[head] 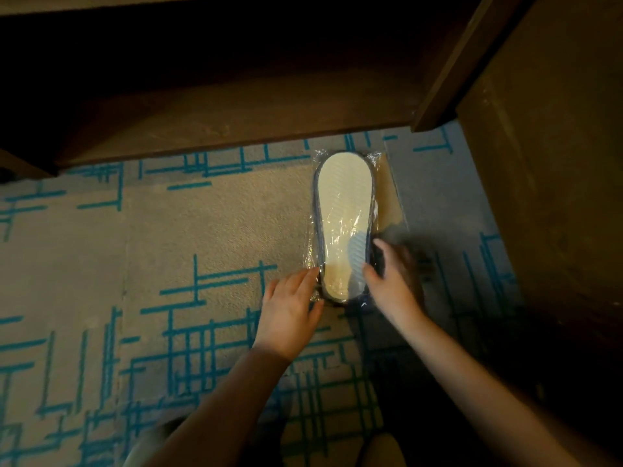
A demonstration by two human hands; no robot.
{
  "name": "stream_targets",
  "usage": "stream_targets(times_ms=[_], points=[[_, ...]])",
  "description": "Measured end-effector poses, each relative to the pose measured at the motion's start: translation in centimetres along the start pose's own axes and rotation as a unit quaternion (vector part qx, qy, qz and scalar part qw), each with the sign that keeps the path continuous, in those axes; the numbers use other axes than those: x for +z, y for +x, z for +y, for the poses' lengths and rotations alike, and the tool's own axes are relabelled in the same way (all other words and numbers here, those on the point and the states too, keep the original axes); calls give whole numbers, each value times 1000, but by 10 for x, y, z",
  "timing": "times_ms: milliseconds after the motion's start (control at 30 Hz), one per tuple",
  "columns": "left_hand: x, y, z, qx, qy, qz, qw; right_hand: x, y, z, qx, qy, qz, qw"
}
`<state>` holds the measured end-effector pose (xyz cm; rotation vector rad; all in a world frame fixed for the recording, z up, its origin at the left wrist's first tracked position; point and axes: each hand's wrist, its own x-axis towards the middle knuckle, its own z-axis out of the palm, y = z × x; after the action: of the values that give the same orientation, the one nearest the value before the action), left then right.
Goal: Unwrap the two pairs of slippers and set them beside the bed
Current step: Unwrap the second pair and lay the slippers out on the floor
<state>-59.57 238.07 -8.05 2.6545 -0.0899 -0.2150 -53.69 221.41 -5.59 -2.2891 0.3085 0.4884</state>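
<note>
**Reaching for the wrapped slippers on the carpet**

Lying sole-up on the patterned carpet (202, 237), the wrapped pair of slippers (344, 224) rested just beside the wooden bed frame (236, 129). Both hands came to its near end, probably to lift it. The left hand (290, 311) was open, fingers touching the plastic wrap (312, 251). The right hand (391, 274) was blurred; I cannot tell its grip.

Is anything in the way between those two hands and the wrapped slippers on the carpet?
Nothing visible. The left hand and right hand already flank the near end of the wrapped slippers, fingertips at the plastic; only bare carpet surrounds it.
</note>
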Motion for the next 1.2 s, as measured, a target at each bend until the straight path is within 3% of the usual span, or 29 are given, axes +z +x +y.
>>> stream_targets(times_ms=[67, 233, 433, 567, 633, 967, 1100, 1200], points=[[1, 8, 1, -25, -17, -13, 999, -5, 14, 0, 101, 44, -52, 993], [10, 10, 4, -70, -22, -36, 997, 1, 19, -3, 176, 149, -82, 970], [10, 1, -3, -119, -133, -16, 984, 5, 15, 2, 180, 204, -96, 957], [-3, 1, 2, -194, -257, -8, 947, 3, 18, 4, 204, 331, -130, 912], [-7, 2, 2, -205, -274, 12, 939, 4, 19, 5, 197, 347, -135, 907], [-26, -1, 3, -74, -175, 84, 978, -2, 27, 2, 173, 358, -112, 911], [-25, -9, 3, -38, -152, 132, 979, -4, 31, -1, 190, 384, -115, 896], [-23, -13, -1, 34, -113, 150, 982, -7, 35, -5, 200, 420, -119, 877]])
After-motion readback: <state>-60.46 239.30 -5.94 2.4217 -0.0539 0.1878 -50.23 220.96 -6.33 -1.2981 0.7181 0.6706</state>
